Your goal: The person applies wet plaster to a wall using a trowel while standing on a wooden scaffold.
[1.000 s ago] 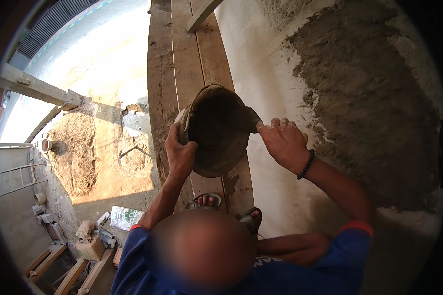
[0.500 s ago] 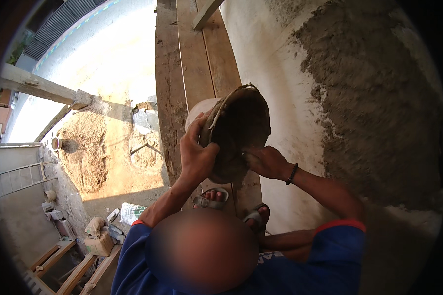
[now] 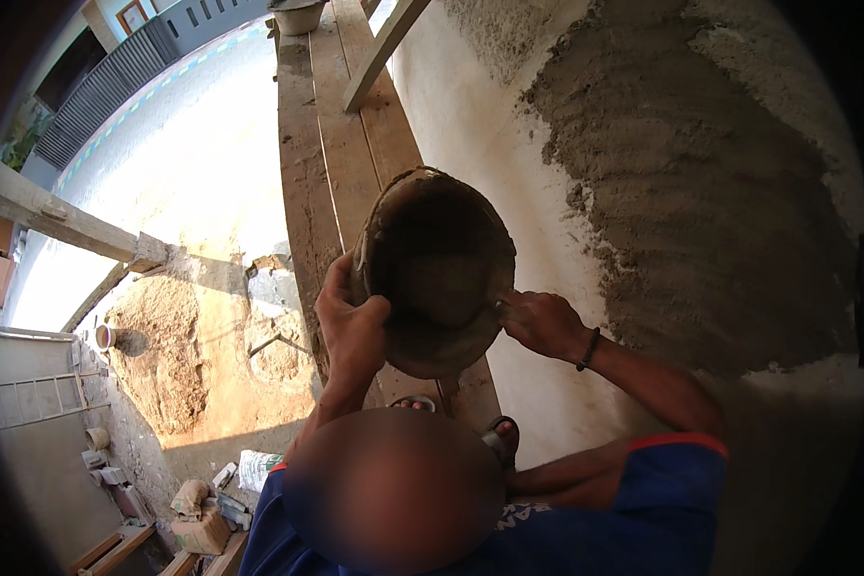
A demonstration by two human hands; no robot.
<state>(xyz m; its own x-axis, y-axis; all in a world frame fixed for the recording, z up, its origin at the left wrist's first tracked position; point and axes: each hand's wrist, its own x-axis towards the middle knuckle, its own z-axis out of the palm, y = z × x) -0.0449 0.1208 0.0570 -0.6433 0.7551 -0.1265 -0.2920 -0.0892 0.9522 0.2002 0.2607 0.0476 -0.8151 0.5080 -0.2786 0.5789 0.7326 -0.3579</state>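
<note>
Gaping between left grip [image 3: 353, 326] and right grip [image 3: 545, 323], a grimy bucket [image 3: 437, 274].

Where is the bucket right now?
In the head view, the bucket is near the centre, over the wooden planks, with the left hand gripping its left rim and the right hand at its right edge.

White lettering [image 3: 522, 516], partly hidden, on blue shirt [image 3: 634, 509]

bkt [image 3: 437, 274] dk gry-brn | bracelet [image 3: 588, 349] blk | shirt [image 3: 667, 494] blu, red trim [image 3: 677, 439] | planks [image 3: 350, 154] brn
</note>
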